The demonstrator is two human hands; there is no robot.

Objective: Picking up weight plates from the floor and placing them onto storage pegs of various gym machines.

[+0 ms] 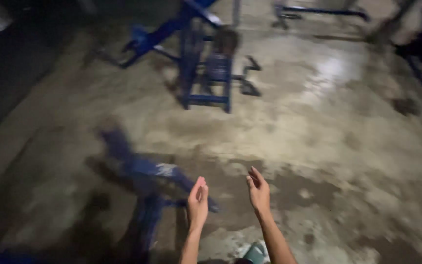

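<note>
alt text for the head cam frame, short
Two bare hands, left hand and right hand, are raised open and empty, palms facing each other, over a stained concrete floor in dim light. A blurred blue metal frame lies by the left hand; another blue frame stands farther off.

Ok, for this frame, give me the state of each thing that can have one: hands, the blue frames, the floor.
left hand: open, empty, palm facing inward
right hand: open, empty, fingers loosely curved, apart from the left
near blue frame: lying low on the floor, blurred
far blue frame: standing upright
concrete floor: stained in patches, shiny as if wet
</note>
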